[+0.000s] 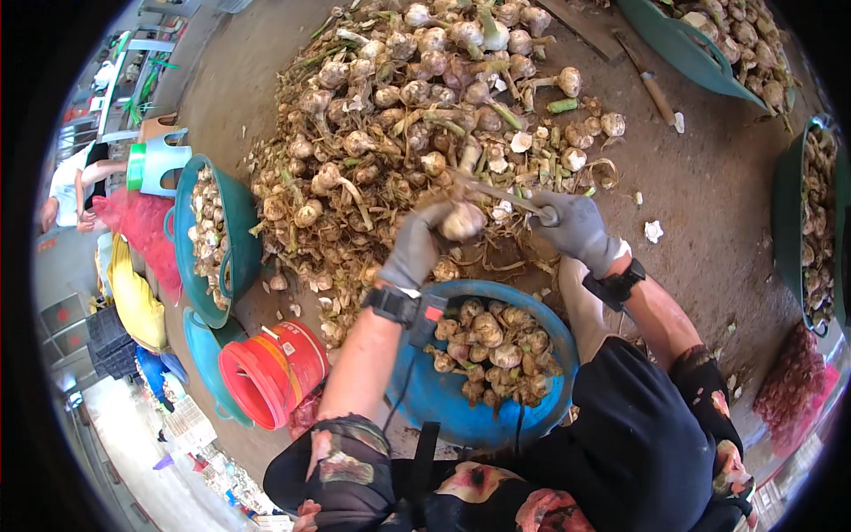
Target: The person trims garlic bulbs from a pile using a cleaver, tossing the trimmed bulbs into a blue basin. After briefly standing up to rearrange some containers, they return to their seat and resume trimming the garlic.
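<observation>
In a grey glove, my left hand [415, 246] closes around a garlic bulb [463, 222], its stem end pointing away from me. My right hand [578, 230], gloved too, grips the handle of a knife [507, 196]. The blade reaches left across the stem just above the bulb; blur hides whether it touches. Beyond both hands spreads a big heap of garlic [355, 142] with roots and dry stems. Below them, close to my body, sits a blue tub [417, 412] partly filled with trimmed bulbs [507, 355].
A green tub [239, 253] of garlic and a red bucket [306, 355] stand at left. More garlic tubs [674, 44] [789, 213] line the right. A second knife [654, 93] lies on the floor at far right. Another person [66, 191] sits at far left.
</observation>
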`<action>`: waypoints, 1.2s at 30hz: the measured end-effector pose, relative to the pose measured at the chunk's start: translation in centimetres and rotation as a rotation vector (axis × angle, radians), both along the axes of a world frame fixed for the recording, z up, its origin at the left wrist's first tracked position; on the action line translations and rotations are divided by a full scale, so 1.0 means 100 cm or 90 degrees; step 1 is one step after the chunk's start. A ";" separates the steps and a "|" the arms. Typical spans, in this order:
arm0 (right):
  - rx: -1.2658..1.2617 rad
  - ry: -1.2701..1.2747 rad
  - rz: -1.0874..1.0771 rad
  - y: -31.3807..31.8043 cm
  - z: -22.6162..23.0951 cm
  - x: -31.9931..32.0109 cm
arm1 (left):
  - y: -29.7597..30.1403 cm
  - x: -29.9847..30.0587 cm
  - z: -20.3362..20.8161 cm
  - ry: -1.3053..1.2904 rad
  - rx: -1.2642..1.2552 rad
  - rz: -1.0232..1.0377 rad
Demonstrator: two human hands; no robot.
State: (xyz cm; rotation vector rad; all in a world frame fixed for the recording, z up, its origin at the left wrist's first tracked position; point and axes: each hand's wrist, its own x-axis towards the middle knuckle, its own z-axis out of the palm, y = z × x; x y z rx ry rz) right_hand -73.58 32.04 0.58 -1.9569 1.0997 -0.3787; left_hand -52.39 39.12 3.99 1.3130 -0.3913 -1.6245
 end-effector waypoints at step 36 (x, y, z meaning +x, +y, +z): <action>0.076 0.432 0.045 -0.007 -0.047 -0.027 | 0.035 -0.051 0.017 0.304 0.163 0.351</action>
